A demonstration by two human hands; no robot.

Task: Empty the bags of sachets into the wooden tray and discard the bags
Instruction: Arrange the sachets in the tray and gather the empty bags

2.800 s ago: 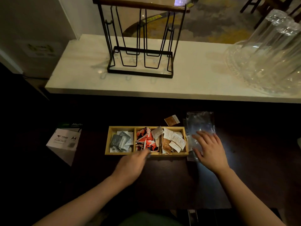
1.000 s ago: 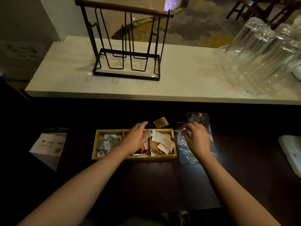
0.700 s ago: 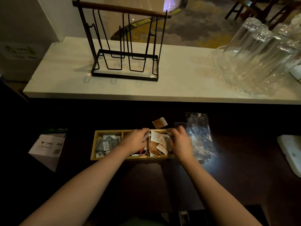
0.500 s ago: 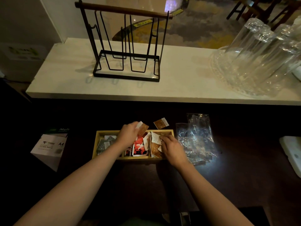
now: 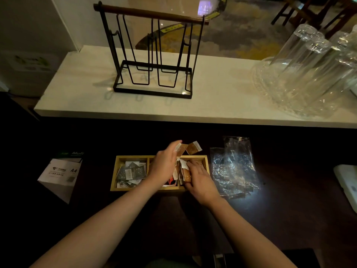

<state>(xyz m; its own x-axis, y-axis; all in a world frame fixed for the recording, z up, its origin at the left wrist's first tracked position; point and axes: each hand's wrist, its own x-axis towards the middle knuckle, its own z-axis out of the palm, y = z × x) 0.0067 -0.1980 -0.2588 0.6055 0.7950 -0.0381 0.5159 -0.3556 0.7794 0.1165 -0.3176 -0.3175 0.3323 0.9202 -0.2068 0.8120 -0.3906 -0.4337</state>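
Observation:
A three-compartment wooden tray (image 5: 132,157) lies on the dark counter. Grey sachets (image 5: 131,172) fill its left section. My left hand (image 5: 164,164) hovers over the middle section, pinching a brown sachet (image 5: 181,148) at the tray's far edge. My right hand (image 5: 200,179) rests in the right section, fingers pressing on a bunch of brown and white sachets (image 5: 184,171). Another brown sachet (image 5: 193,147) lies just behind the tray. Crumpled clear plastic bags (image 5: 233,167) lie to the right of the tray, untouched.
A white A4 paper box (image 5: 59,175) stands at the left. A raised pale shelf (image 5: 222,93) behind holds a black wire rack (image 5: 152,55) and upturned glasses (image 5: 309,70) on a glass tray. A white object (image 5: 347,180) sits at the right edge.
My right hand left the plastic bags and moved into the tray's right section. My left hand picked up a brown sachet and lifted it toward the tray's far edge.

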